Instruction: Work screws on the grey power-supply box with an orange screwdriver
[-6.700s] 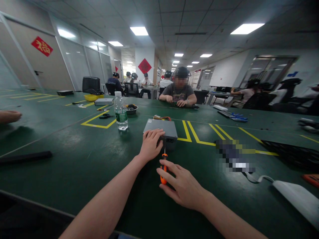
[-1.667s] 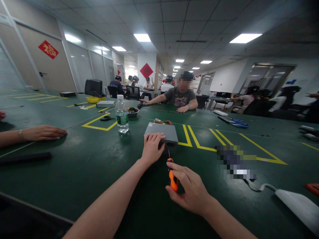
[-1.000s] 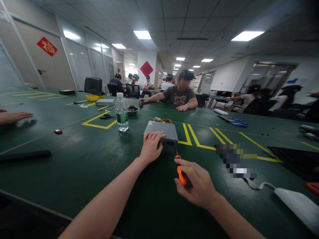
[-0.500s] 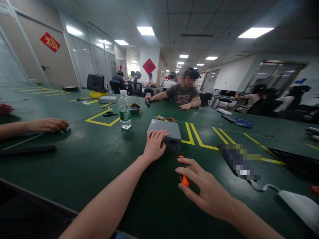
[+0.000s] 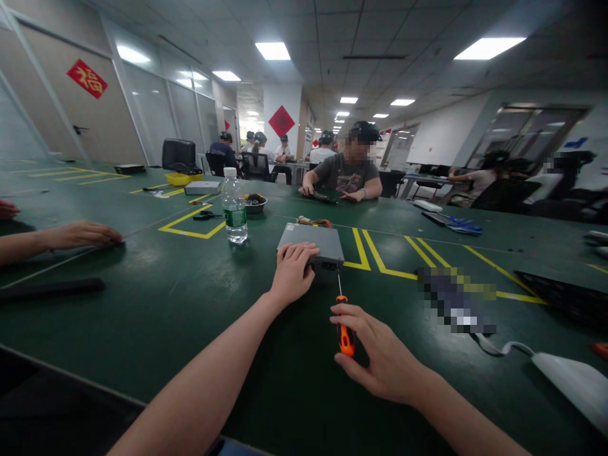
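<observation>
A grey metal computer power supply [image 5: 316,239] lies flat on the green table, its socket side facing me and a bundle of coloured wires at its far edge. My left hand [image 5: 293,272] grips its near left part, fingers laid over the top and thumb at the front edge. In my right hand [image 5: 375,354] is an orange and black screwdriver [image 5: 346,335], held loosely between fingertips and thumb. Its thin shaft points away from me, and the tip meets the front face near the right corner; the exact contact point is too small to see.
A water bottle [image 5: 235,212] and a metal bowl [image 5: 255,202] stand beyond my left hand. At right lie a blurred dark object [image 5: 451,304] and a white device [image 5: 572,386] with a cable. A co-worker's hand [image 5: 83,234] rests at left; another person [image 5: 351,171] sits opposite.
My right hand and the screwdriver have shifted slightly left, and the handle now shows more upright. My left hand keeps its place on the power supply. The person opposite has moved a dark object rightward.
</observation>
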`<state>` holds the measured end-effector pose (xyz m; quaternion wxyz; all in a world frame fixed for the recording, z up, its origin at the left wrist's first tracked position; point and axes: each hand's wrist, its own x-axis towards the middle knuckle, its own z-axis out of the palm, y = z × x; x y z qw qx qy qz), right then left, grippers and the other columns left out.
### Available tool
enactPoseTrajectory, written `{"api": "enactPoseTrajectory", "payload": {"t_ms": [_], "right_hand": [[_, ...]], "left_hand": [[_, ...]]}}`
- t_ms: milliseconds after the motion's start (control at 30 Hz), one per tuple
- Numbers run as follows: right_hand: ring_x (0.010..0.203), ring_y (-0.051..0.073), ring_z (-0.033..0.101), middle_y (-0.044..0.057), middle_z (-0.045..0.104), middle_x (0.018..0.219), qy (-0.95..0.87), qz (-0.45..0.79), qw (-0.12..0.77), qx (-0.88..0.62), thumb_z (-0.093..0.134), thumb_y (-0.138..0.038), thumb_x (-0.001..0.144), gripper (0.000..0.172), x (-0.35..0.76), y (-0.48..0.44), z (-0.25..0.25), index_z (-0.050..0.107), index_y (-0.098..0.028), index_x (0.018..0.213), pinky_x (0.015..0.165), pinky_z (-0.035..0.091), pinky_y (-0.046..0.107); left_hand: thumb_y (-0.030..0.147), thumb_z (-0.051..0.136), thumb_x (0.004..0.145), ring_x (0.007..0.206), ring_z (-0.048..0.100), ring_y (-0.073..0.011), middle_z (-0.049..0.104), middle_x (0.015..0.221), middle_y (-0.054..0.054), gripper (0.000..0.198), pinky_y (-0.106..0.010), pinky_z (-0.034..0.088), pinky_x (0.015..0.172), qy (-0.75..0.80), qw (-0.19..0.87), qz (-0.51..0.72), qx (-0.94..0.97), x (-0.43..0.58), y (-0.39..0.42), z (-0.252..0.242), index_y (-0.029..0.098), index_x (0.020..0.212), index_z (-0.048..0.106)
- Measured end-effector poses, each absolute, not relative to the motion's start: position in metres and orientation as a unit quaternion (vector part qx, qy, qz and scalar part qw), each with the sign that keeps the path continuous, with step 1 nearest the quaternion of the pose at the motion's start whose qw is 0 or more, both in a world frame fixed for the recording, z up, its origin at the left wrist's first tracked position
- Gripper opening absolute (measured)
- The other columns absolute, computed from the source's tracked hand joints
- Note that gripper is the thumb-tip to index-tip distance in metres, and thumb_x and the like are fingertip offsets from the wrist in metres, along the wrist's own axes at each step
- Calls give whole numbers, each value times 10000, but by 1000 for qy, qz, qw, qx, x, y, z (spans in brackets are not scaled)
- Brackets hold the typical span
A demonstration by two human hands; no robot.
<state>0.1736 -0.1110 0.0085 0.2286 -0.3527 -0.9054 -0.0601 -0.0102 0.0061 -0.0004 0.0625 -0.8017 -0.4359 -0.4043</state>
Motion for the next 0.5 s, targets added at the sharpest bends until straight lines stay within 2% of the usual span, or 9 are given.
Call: {"api": "enactPoseTrajectory", "payload": {"t_ms": [67,133,300,400,500], "right_hand": [[993,204,544,138,490,1201,-912,-78,215,-341,451,-317,843,385,175,-112,11,416,-177,1200,775,481,343],[907,190,568,139,497,1197,-913,-115,220,-324,442,-296,853,353,175,-111,12,445,-191,1190,716,485,333],[770,165,579,143,576,1080,-896,-164,284,-300,513,-365,825,321,173,-108,7,511,-148,1062,643,483,307],[799,179,585,140,593,1010,-890,-156,295,-310,534,-409,806,315,171,-110,5,528,-135,963,659,497,311],[910,199,575,156,549,1095,-902,-128,250,-327,500,-386,827,325,167,-114,8,522,-138,1037,721,503,325]], "left_hand": [[131,476,742,1177,415,-165,541,1214,19,373,-369,192,1043,-433,61,-404,-803,-11,6,0,264,1089,504],[128,478,738,1177,414,-168,539,1217,17,380,-372,194,1044,-435,60,-401,-804,-11,5,1,264,1092,505],[133,476,740,1179,410,-177,531,1226,12,387,-382,204,1041,-442,58,-391,-805,-11,3,3,267,1102,507],[135,470,744,1178,414,-185,534,1223,5,385,-393,203,1039,-441,55,-392,-805,-12,3,3,266,1104,508],[135,471,745,1179,413,-177,537,1219,8,384,-385,202,1041,-435,57,-396,-807,-12,3,3,264,1105,505]]}}
